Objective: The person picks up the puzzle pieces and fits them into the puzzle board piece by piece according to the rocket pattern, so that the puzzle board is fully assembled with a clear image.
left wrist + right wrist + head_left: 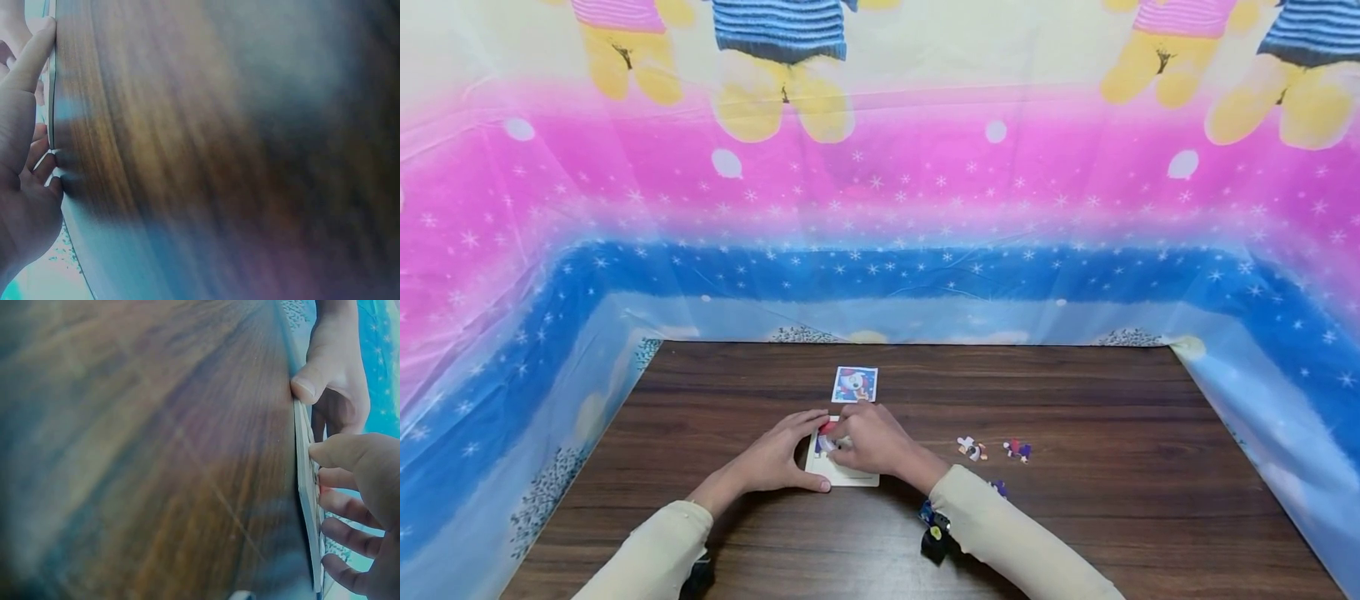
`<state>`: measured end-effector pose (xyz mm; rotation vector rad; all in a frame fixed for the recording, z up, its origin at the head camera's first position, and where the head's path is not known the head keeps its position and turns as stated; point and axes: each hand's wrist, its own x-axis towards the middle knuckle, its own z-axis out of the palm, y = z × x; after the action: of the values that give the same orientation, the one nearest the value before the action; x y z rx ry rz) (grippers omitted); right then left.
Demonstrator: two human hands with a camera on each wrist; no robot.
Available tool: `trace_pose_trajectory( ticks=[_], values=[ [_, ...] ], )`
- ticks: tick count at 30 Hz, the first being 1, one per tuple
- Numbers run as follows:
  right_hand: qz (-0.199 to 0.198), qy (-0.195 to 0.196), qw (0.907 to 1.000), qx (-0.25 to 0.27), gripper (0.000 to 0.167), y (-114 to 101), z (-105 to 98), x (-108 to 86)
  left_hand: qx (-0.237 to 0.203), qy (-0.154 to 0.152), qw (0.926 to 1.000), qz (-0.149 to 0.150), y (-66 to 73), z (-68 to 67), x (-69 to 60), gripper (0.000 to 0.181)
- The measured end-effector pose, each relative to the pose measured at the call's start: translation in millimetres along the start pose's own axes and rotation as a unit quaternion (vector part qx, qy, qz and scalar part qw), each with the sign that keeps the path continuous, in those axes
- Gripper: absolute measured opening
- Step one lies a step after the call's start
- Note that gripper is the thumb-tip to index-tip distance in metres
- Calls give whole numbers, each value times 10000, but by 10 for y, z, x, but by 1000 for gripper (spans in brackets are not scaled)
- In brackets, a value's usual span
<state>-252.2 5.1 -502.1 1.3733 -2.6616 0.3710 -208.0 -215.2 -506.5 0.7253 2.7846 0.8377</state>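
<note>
Surrounding the dark brown wood-grain table (1097, 400), a pink, blue and cream printed fabric drape (925, 183) is hung along the far side and both ends. A square white-bordered picture card (855, 384) is laid just beyond the work. To the right, a white-and-orange group of puzzle pieces (972, 448) and a red-and-purple group of puzzle pieces (1017, 451) are set out, well apart from the board; a purple puzzle piece (997, 487) is partly covered by the cream right sleeve (1022, 533), beside which a small black object (935, 543) is seen. The flat cream puzzle board (856, 481) is placed on the table between the hands. Its left side is spanned by the left hand (778, 450), thumb and fingers spread wide at its edges. Its upper face is covered by the right hand (868, 437), fingers bent and tips set down; whether a piece is pinched cannot be told. Red, white and purple picture areas are shown within the pale border, the remainder being hidden.
</note>
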Motion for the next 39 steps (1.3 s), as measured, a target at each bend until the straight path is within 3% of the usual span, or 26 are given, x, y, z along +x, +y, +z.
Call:
trace_pose_trajectory(
  ticks=[11, 19, 25, 33, 39],
  values=[
    [113, -419, 9970, -642, 28, -76, -43, -8, -11, 16, 10000, 37, 1, 13, -4, 106],
    [141, -371, 9987, -319, 29, -64, -42, -18, -25, -31, 10000, -16, 6, 20, -1, 105],
    [115, -26, 9998, 177, 25, -18, -157, -84, -27, -64, 9999, -78, 14, 11, 5, 106],
    [472, 479, 9926, 1015, 31, 176, -379, -429, -41, -90, 9996, -247, 22, -2, -2, 105],
    [780, 709, 9883, 1100, 34, 333, -552, -816, -49, -70, 9997, -221, 12, -7, 4, 106]
  ],
)
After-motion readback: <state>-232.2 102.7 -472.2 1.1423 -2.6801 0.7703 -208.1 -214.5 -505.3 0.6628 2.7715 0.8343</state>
